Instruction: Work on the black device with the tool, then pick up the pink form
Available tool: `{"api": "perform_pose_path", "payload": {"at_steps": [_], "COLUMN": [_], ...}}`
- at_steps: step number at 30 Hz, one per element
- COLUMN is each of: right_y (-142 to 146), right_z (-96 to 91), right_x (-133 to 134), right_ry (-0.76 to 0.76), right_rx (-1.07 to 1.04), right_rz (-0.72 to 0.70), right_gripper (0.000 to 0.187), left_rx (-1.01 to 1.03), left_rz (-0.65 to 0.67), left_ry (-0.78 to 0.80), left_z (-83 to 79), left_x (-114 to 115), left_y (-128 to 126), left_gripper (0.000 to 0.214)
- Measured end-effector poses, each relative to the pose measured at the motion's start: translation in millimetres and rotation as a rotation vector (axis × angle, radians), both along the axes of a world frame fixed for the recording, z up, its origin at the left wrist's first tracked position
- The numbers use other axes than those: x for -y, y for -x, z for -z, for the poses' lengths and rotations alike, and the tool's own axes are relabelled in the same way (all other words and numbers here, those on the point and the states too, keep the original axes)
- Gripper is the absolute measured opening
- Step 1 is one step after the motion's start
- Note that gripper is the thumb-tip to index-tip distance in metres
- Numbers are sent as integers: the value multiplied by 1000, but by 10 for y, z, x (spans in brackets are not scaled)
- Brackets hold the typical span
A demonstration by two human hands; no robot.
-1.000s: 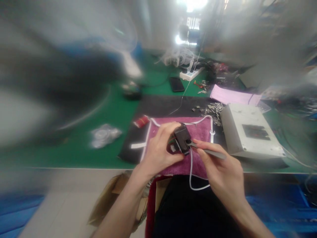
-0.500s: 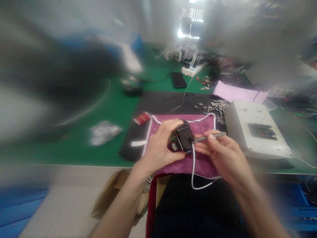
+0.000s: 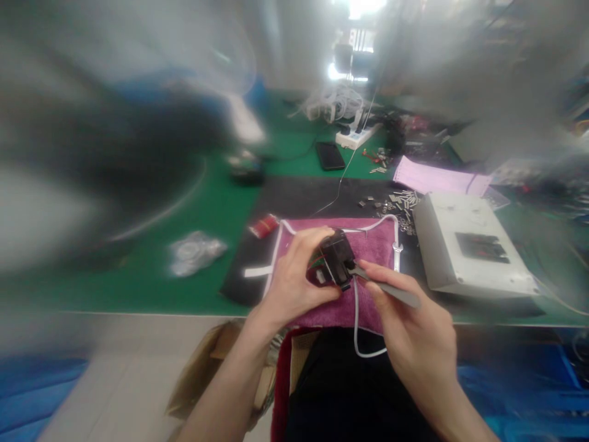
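Note:
My left hand (image 3: 294, 276) is closed round a small black device (image 3: 337, 258) with red and green wires showing on its side, held above a pink towel (image 3: 368, 245). My right hand (image 3: 409, 331) pinches grey tweezers (image 3: 386, 286), whose tip touches the device's lower right corner. A white cable (image 3: 356, 319) hangs from the device and loops down over my dark lap.
The towel lies on a black mat (image 3: 304, 196) over a green bench top (image 3: 207, 215). A white box (image 3: 469, 245) stands at the right, small metal parts (image 3: 396, 202) and pink paper (image 3: 437, 179) behind it. A phone (image 3: 329, 156), a power strip (image 3: 356, 136), a clear bag (image 3: 196, 250) and a cardboard box (image 3: 216, 362) are nearby.
My right hand swung from holding the tweezers level back to a lower position, tweezers slanting down to the right. The left hand and device stayed nearly still. The view shifted slightly.

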State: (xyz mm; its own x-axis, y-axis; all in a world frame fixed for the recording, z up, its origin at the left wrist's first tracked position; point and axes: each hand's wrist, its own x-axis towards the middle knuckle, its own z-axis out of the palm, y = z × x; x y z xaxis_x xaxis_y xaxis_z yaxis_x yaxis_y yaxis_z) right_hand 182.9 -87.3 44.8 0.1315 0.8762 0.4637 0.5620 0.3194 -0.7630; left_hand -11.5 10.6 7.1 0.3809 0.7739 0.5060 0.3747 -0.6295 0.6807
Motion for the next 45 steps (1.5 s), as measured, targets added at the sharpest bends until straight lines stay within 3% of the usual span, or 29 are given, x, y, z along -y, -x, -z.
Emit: {"api": "perform_pose_path", "payload": {"at_steps": [11, 18, 27, 32, 36, 41, 45], "right_y": [-23, -21, -22, -25, -36, -28, -9], "right_z": [-33, 2, -27, 38, 52, 39, 29], "right_x": [-16, -45, -16, -35, -47, -32, -23], "right_ry": [32, 138, -50, -2, 70, -22, -13], "right_rx": [48, -268, 163, -8, -236, 13, -52], "right_rz": [-17, -9, -30, 30, -31, -2, 30], "right_gripper": [20, 13, 24, 19, 17, 21, 18], "left_rx": [10, 13, 11, 17, 18, -3, -6], "left_rz": [6, 3, 15, 18, 46, 32, 3], "left_ry": [-25, -23, -14, -18, 8, 17, 16], "left_z": [7, -8, 11, -9, -39, -46, -44], "left_x": [7, 14, 44, 36, 5, 12, 26], "left_y": [4, -22, -1, -13, -20, -34, -37], "left_gripper": [94, 90, 94, 91, 92, 93, 93]}}
